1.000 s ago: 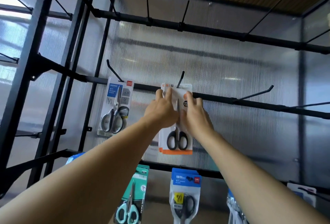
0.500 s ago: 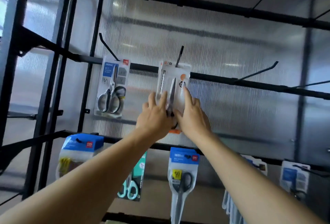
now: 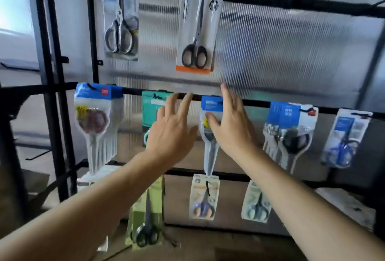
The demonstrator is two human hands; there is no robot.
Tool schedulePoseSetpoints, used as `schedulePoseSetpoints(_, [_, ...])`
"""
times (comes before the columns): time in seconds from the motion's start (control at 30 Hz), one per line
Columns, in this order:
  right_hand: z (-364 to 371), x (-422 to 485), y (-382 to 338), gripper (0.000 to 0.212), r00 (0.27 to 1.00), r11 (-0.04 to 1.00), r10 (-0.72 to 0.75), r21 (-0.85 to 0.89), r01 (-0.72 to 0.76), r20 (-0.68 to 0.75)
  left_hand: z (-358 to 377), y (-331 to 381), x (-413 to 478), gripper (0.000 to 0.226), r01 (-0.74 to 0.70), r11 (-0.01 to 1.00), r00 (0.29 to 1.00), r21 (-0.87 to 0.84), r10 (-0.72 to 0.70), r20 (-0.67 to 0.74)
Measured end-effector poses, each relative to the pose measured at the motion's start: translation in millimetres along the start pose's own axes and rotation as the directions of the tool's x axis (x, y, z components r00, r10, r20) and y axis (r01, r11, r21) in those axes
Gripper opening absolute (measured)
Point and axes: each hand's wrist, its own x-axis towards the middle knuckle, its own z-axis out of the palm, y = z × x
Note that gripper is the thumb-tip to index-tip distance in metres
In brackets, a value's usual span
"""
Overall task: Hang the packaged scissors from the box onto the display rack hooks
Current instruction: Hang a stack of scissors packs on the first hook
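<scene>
Both hands empty, fingers spread: left hand, right hand, below the orange-trimmed scissors pack hanging on the rack's top bar.

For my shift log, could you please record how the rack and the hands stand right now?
Left hand: open, empty, in front of the teal pack
Right hand: open, empty, in front of a blue-topped pack
Orange-edged scissors pack: hangs from the upper rail, free of both hands
Its left neighbour: grey-handled scissors pack, also hanging
Middle rail: packs at five spots
Lower rail: three packs visible
</scene>
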Motion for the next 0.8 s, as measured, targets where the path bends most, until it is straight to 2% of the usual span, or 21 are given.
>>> schedulePoseSetpoints(0.13, [25.3,-67.4,17.1,0.07,0.992,0.994,-0.107,-0.026,0.108,0.061,35.5,-9.0,-58.3,0.078,-0.059,0.994,0.991,0.092,0.047,0.127])
schedulePoseSetpoints(0.27, [51.4,-143.0,39.1,0.062,0.975,0.984,-0.163,-0.046,0.172,0.149,76.2,-23.9,-123.2,0.076,-0.062,0.986,0.948,0.152,0.011,0.317])
schedulePoseSetpoints(0.37, [70.1,-203.3,55.3,0.06,0.952,0.991,-0.125,-0.012,0.134,0.278,106.1,-37.1,-171.0,0.075,-0.094,0.982,0.895,0.164,0.011,0.446])
schedulePoseSetpoints(0.5, [89.4,-279.8,75.0,0.059,0.873,0.997,-0.076,0.042,0.063,0.482,141.8,-47.2,-236.5,0.072,-0.114,0.979,0.792,0.167,-0.012,0.61])
schedulePoseSetpoints(0.57, [94.4,-312.1,81.2,0.059,0.804,1.0,-0.012,0.02,0.001,0.594,158.2,-45.2,-265.7,0.072,-0.142,0.975,0.726,0.173,-0.016,0.687])
schedulePoseSetpoints(0.7, [104.9,-363.6,97.3,0.059,0.657,0.996,0.073,-0.09,-0.008,0.751,187.6,-38.3,-308.4,0.07,-0.175,0.976,0.63,0.132,0.008,0.777])
schedulePoseSetpoints(0.77, [111.3,-388.5,112.6,0.052,0.494,0.994,0.086,-0.11,0.02,0.865,198.6,-36.4,-326.1,0.068,-0.152,0.985,0.569,0.086,0.016,0.822])
schedulePoseSetpoints(0.8, [112.9,-399.2,121.1,0.051,0.372,0.991,0.046,-0.089,0.098,0.927,202.6,-35.3,-334.6,0.068,-0.135,0.989,0.536,0.066,0.017,0.844])
